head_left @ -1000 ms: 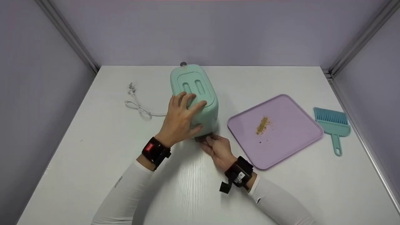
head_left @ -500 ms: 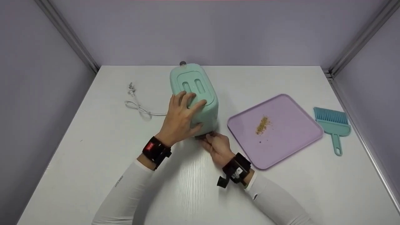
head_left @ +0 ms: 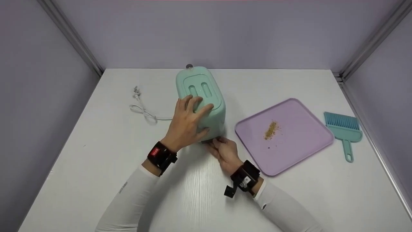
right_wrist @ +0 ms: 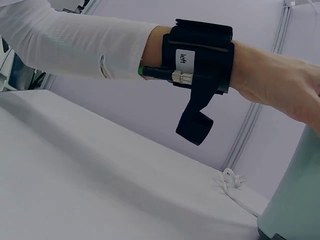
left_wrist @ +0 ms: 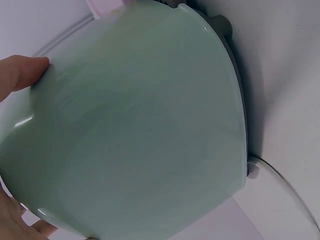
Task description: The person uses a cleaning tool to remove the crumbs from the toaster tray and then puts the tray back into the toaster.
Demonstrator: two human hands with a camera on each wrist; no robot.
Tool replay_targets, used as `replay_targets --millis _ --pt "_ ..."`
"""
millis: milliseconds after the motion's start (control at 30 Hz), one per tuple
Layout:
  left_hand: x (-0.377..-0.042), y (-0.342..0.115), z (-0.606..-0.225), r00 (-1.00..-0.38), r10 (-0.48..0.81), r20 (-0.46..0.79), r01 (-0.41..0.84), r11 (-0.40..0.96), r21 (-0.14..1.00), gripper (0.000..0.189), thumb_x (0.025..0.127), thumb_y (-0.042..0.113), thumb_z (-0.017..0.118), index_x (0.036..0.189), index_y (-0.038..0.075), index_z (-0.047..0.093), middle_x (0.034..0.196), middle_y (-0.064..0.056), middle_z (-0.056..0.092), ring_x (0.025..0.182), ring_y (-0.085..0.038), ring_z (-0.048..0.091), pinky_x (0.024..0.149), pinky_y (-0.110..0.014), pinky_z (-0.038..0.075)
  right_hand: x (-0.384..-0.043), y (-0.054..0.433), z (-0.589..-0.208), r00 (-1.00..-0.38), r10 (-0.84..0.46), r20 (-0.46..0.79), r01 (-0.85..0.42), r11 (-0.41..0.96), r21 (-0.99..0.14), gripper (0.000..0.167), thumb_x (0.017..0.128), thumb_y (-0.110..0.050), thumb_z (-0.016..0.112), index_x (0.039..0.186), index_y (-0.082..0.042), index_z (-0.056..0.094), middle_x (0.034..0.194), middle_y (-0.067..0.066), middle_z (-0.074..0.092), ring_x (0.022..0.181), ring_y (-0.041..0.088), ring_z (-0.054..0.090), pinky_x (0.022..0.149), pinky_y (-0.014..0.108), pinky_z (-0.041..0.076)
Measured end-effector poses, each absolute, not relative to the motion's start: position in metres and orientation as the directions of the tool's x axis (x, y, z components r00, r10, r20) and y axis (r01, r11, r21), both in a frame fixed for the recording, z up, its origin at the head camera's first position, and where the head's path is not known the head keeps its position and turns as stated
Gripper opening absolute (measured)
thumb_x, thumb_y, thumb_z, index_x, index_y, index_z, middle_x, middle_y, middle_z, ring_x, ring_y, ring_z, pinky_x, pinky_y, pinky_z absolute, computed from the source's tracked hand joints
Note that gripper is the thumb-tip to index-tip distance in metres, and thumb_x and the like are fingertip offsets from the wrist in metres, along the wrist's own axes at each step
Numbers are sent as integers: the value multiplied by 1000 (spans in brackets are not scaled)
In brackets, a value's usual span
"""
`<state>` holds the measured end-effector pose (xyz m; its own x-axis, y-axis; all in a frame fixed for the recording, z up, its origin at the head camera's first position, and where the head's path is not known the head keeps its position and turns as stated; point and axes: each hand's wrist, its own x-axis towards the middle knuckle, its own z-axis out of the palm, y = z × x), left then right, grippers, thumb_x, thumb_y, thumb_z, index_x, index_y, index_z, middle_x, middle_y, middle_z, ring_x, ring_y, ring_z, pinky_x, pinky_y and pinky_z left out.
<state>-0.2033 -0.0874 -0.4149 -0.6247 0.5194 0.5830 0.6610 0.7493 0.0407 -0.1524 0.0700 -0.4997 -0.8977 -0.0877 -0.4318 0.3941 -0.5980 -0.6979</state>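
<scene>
A mint-green toaster stands near the back middle of a white counter, its long axis running from the person toward the far wall, slots facing up; the left hand lies spread over its near top edge, fingers gently curved round the shell; the right hand pinches something dark at the base of the near end, too hidden to identify; the shell looks smooth, rigid and likely slippery, fairly light, best steadied from above as now; a white cord trails left; to the right lie a lilac tray with crumbs and a teal brush
</scene>
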Motion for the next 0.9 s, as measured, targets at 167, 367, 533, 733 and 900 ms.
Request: replay_targets --millis 167,367,533,733,900 --pt "-203 -87 -415 -623 517 588 661 749 43 72 62 49 71 126 28 46 125 -11 37 118 -32 27 95 -52 20 -150 71 -501 -906 -49 -420 379 -537 -754 40 89 4 45 125 15 34 113 26 50 105 28 53 85 31 44" --pt "-204 -86 -415 -619 520 588 663 748 37 72 62 49 71 126 27 46 125 -11 37 118 -33 28 96 -52 18 -150 70 -500 -909 -9 -417 367 -493 -789 36 87 5 46 121 17 38 109 27 53 101 28 55 83 32 45" --pt "-203 -86 -415 -620 527 581 651 759 5 72 63 51 69 127 28 45 126 -12 37 118 -34 28 96 -53 18 -150 69 -497 -909 0 -416 363 -486 -795 36 87 5 46 120 17 37 110 27 50 101 29 55 83 30 45" --pt "-203 -85 -414 -618 538 573 645 764 -22 72 65 51 68 128 27 44 126 -13 37 118 -35 28 96 -54 18 -153 68 -497 -900 26 -435 373 -473 -798 34 86 6 47 116 18 40 108 26 50 99 27 56 79 28 47" --pt "-202 -86 -415 -610 542 578 649 761 -29 71 65 51 68 128 26 44 125 -14 38 118 -35 29 96 -55 20 -155 66 -497 -888 51 -457 388 -452 -804 28 85 6 49 110 17 47 102 25 55 94 26 58 77 29 48"
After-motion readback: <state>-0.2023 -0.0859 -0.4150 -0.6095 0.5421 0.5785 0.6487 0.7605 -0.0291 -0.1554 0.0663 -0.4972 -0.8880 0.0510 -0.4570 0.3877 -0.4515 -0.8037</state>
